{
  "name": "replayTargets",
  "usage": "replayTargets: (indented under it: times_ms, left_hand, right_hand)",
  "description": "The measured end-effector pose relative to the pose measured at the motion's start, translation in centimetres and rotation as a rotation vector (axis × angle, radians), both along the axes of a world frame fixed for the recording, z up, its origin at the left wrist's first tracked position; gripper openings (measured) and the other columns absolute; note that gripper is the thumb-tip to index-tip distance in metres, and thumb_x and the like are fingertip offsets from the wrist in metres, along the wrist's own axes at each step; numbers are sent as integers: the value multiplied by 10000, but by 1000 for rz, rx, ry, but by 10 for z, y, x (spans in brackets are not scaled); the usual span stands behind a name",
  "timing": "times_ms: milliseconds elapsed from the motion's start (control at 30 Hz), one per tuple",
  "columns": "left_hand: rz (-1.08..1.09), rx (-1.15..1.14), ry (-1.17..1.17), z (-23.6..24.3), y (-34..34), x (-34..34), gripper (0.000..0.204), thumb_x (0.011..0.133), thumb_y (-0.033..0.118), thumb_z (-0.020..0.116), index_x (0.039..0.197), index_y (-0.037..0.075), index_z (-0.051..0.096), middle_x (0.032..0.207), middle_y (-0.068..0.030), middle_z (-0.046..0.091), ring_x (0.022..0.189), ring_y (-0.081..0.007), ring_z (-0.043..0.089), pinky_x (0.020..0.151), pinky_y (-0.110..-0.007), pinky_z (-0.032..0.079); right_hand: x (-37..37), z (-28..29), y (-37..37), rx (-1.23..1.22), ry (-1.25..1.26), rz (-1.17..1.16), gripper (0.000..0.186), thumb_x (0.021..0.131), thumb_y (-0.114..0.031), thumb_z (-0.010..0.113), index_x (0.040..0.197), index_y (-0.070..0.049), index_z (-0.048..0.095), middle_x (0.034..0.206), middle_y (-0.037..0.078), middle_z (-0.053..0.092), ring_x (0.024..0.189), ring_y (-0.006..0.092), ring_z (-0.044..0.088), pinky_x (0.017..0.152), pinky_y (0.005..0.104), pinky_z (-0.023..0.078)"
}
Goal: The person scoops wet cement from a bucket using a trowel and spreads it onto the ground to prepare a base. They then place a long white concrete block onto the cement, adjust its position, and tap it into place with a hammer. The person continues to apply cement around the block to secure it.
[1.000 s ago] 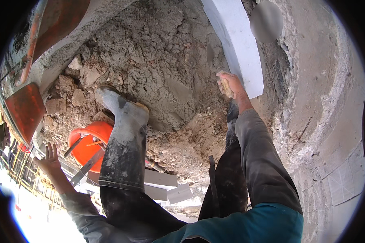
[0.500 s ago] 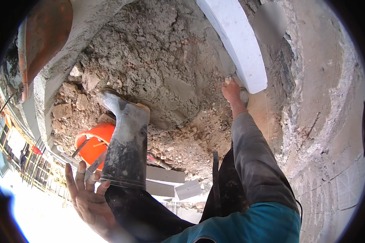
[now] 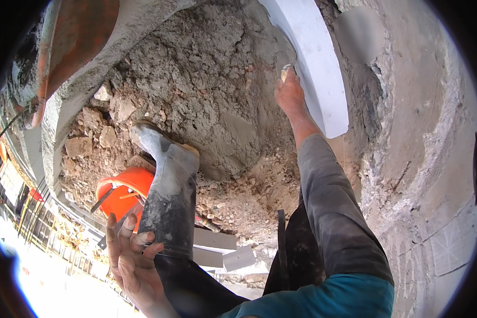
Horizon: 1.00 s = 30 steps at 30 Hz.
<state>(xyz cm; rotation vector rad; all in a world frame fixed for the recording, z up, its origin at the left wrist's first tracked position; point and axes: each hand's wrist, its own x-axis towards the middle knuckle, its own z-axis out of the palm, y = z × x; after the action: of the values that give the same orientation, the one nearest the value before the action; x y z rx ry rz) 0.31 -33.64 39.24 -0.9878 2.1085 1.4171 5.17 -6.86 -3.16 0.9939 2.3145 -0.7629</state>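
Note:
My right hand grips a pale handle, likely a trowel's, beside the inner edge of a long white slab; the tool's blade is hidden or indistinct. Wet grey mortar lies over rubble to the left of that hand. My left hand is raised low in the view, palm up, its dusty fingers apart and slightly bent, holding nothing, next to my grey rubber boot. An orange bucket with tools in it sits just left of that boot.
Rough concrete walls curve along the right. A rusty orange metal piece hangs at upper left, above broken stones. Grey boards lie between my legs; bars and railings show at the lower left.
My right hand with the handle has moved up along the slab since half a second ago. My left hand came from the far left toward my boot and has shifted slightly rightward.

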Motion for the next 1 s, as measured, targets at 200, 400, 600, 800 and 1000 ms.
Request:
replayTargets:
  times_ms: [200, 400, 600, 800, 1000]
  left_hand:
    - [46, 67, -5, 3, -5, -4, 849, 936, 365, 625, 1490, -82, 162, 1366, -272, 462, 1015, -249, 641, 745, -330, 619]
    - [25, 193, -6, -3, -16, -1, 825, 940, 358, 622, 1487, -80, 186, 1336, -260, 500, 1005, -255, 651, 757, -332, 617]
    - [170, 351, 22, 1, -13, -4, 608, 974, 205, 534, 1473, -35, 284, 1245, -181, 583, 943, -198, 654, 745, -305, 584]
    - [117, 444, 99, -4, -10, -19, 610, 947, 155, 553, 1450, -78, 299, 1217, -141, 577, 919, -161, 649, 747, -266, 553]
    - [193, 449, 171, 6, -17, -36, 599, 916, 116, 538, 1442, -77, 326, 1212, -134, 564, 875, -143, 633, 722, -259, 523]
  right_hand:
    - [-61, -21, -8, -78, -72, 78, 529, 895, -226, 577, 1332, 21, 411, 1195, 311, 564, 1065, 422, 611, 898, 506, 502]
    - [23, -14, 6, -20, 194, -141, 518, 910, -259, 596, 1314, 42, 475, 1141, 286, 620, 1067, 404, 616, 903, 482, 488]
    - [-3, 196, -7, -433, 525, -24, 502, 957, -243, 580, 1307, 100, 471, 1075, 227, 632, 893, 347, 654, 760, 401, 518]
    - [-242, 407, -16, 102, 711, 914, 321, 928, -191, 602, 1130, 53, 549, 997, 223, 623, 800, 368, 656, 694, 446, 541]
    - [-355, 414, -61, 244, 320, 1398, 311, 941, -234, 584, 1134, 10, 566, 866, 201, 627, 808, 353, 651, 678, 432, 532]
